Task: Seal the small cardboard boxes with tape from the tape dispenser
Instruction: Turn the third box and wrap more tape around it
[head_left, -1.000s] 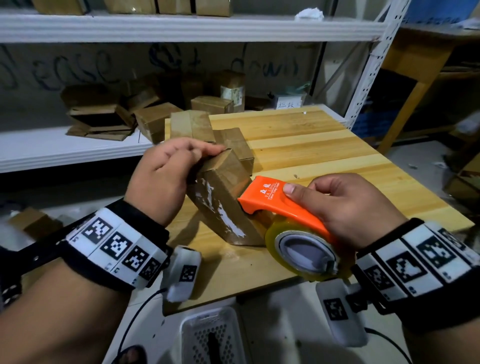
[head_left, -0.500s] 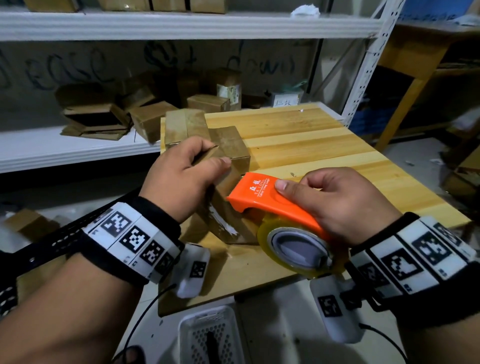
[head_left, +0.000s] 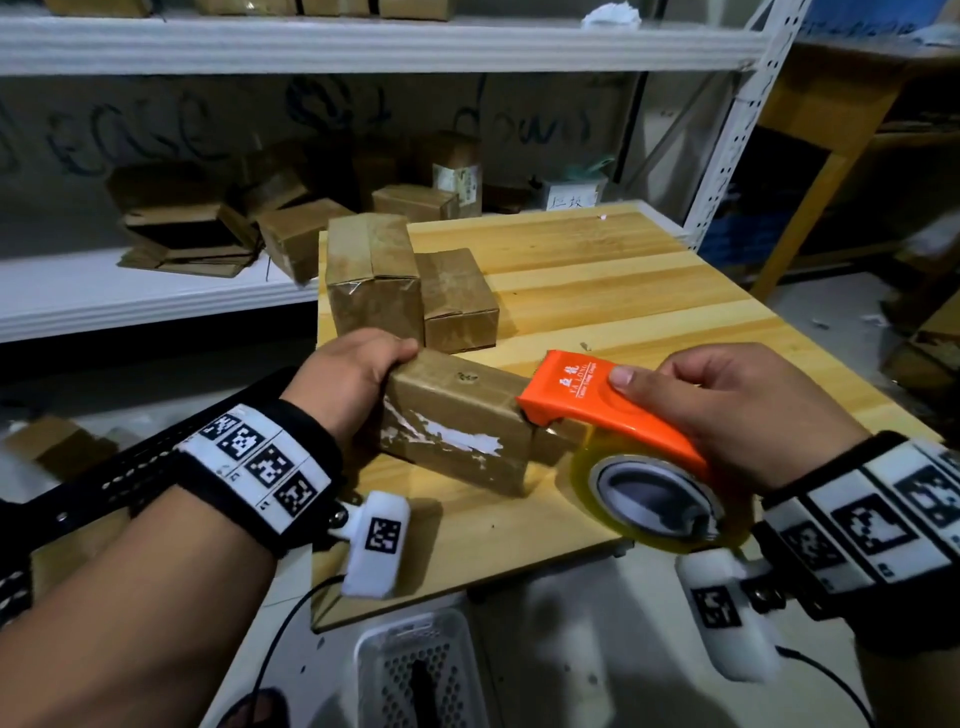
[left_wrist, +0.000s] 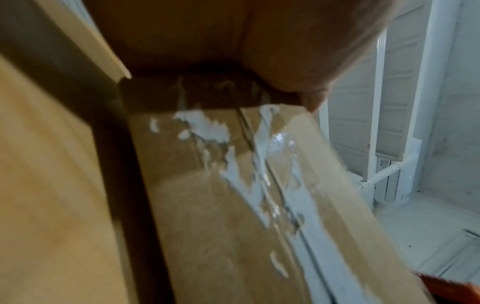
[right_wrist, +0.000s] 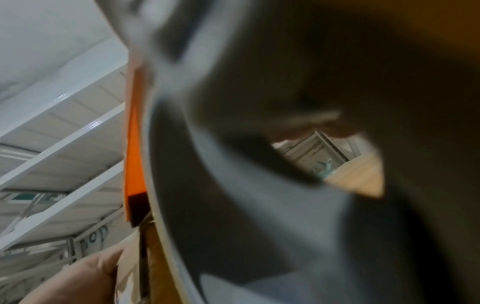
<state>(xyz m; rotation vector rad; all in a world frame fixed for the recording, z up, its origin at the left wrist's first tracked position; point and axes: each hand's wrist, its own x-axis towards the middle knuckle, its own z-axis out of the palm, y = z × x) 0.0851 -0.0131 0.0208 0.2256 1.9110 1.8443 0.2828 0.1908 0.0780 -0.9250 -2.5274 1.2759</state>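
Note:
A small cardboard box (head_left: 457, 421) with torn white label scraps lies lengthwise near the front of the wooden table (head_left: 597, 291). My left hand (head_left: 345, 384) grips its left end, thumb on top. My right hand (head_left: 748, 410) holds the orange tape dispenser (head_left: 597, 410), thumb pressed on its top. The dispenser's front edge sits against the box's right end, with the yellowish tape roll (head_left: 660, 493) hanging below. In the left wrist view the box (left_wrist: 233, 195) shows glossy tape along its seam. The right wrist view is blurred, showing the dispenser (right_wrist: 133, 156) edge.
Two more small boxes (head_left: 374, 275) (head_left: 457, 296) stand side by side behind the held one. White shelving (head_left: 156, 296) at left carries several more boxes. A white perforated basket (head_left: 421, 675) sits on the floor below the table's front edge.
The box went from tilted on end to lying flat lengthwise. My left hand shifted from its top to its left end. The dispenser now meets the box's right end.

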